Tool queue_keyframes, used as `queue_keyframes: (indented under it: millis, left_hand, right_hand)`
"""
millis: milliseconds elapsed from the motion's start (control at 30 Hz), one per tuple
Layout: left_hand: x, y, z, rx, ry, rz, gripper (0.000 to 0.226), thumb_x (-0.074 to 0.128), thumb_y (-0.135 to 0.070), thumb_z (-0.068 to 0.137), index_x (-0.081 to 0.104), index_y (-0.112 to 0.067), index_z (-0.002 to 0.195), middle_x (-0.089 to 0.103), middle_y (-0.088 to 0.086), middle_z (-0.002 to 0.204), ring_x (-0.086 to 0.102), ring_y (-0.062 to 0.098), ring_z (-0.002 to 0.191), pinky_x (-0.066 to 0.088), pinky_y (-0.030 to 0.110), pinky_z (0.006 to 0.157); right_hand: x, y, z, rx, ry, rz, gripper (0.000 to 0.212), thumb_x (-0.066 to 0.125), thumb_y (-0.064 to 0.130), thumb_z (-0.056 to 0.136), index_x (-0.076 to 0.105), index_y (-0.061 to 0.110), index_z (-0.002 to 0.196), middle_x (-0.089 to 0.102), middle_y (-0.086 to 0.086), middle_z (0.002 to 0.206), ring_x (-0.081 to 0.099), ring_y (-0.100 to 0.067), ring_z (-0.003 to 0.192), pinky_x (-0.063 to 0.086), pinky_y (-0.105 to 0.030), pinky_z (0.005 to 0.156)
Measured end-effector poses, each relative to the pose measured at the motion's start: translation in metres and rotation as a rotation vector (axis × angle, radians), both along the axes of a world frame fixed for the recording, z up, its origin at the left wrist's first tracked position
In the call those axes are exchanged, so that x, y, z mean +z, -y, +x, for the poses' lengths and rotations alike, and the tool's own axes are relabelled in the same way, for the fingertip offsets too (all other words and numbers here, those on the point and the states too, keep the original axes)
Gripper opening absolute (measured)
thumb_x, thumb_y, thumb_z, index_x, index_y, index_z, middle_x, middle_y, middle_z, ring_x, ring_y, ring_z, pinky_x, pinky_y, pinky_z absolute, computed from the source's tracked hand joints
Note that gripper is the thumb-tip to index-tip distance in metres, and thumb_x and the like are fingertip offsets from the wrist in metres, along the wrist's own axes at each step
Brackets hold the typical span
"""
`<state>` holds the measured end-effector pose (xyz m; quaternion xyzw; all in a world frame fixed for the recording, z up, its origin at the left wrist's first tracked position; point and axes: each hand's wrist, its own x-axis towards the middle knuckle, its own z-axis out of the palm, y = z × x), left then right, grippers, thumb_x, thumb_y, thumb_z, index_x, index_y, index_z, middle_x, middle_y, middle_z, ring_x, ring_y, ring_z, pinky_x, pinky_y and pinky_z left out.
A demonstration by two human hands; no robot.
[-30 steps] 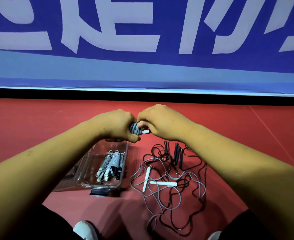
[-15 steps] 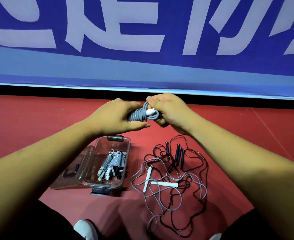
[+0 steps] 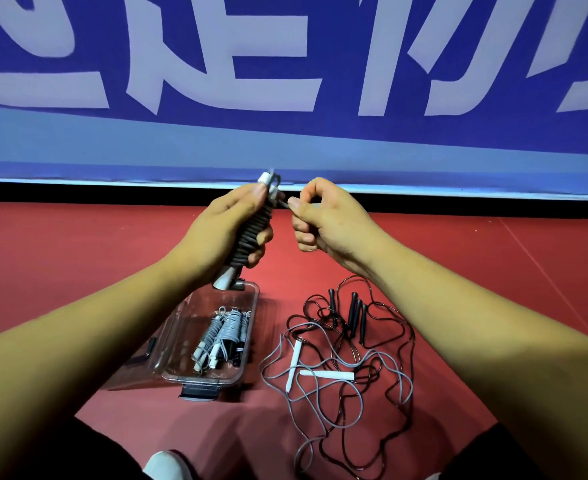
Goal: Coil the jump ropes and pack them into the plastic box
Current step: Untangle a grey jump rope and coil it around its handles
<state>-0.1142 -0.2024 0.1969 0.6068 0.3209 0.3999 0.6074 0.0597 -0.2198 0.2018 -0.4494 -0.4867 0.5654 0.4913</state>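
My left hand grips a grey jump rope bundle, its cord wound tightly round the white handles, held nearly upright. My right hand pinches the cord's loose end near the bundle's top. Below, a clear plastic box lies open on the red floor with several coiled grey ropes inside. To its right lies a tangle of loose ropes: a grey one with white handles and dark ones with black handles.
The box's clear lid lies open to the left, a black latch at the near end. A blue banner with white lettering rises behind the red floor. A white shoe shows at the bottom edge.
Both hands rose. The bundle turned from lying across between the hands to standing upright in my left hand, and my right hand drew apart to pinch the cord's end.
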Motion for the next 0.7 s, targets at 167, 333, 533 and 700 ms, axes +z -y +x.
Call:
queue_keyframes:
  millis: [167,333,533,700]
  left_hand:
    - [0.004,-0.002,0.004,-0.055,0.132,-0.277,0.039,0.044,-0.056,0.094,0.054,-0.021,0.109,0.045,0.005,0.060,0.039,0.018,0.042,0.035,0.022,0.044]
    - [0.000,0.003,0.012,-0.100,0.181,-0.438,0.040,0.043,-0.059,0.091,0.053,-0.022,0.103,0.043,0.003,0.059,0.038,0.016,0.038,0.035,0.020,0.041]
    - [-0.003,0.004,0.014,-0.144,0.213,-0.513,0.041,0.042,-0.060,0.091,0.057,-0.023,0.095,0.041,0.002,0.059,0.039,0.016,0.038,0.036,0.020,0.041]
    - [-0.003,0.003,0.011,-0.148,0.256,-0.556,0.041,0.041,-0.060,0.090,0.058,-0.022,0.087,0.041,0.001,0.057,0.038,0.014,0.037,0.036,0.019,0.040]
  right_hand:
    - [0.013,0.007,0.000,0.023,-0.279,0.077,0.005,0.052,-0.003,0.095,0.054,0.001,0.097,0.052,-0.010,0.065,0.051,-0.023,0.058,0.047,-0.031,0.056]
    - [0.010,0.007,0.005,-0.119,-0.012,0.168,0.016,0.051,0.005,0.098,0.066,0.004,0.098,0.056,-0.004,0.067,0.053,-0.016,0.057,0.046,-0.025,0.053]
    - [0.013,0.008,0.005,-0.066,-0.366,0.018,0.018,0.045,-0.001,0.098,0.062,-0.005,0.103,0.068,-0.016,0.086,0.062,-0.016,0.058,0.053,-0.023,0.057]
    - [0.018,0.010,0.005,0.063,-0.566,-0.043,0.022,0.037,-0.002,0.101,0.056,-0.013,0.107,0.066,-0.025,0.092,0.071,-0.025,0.077,0.060,-0.029,0.077]
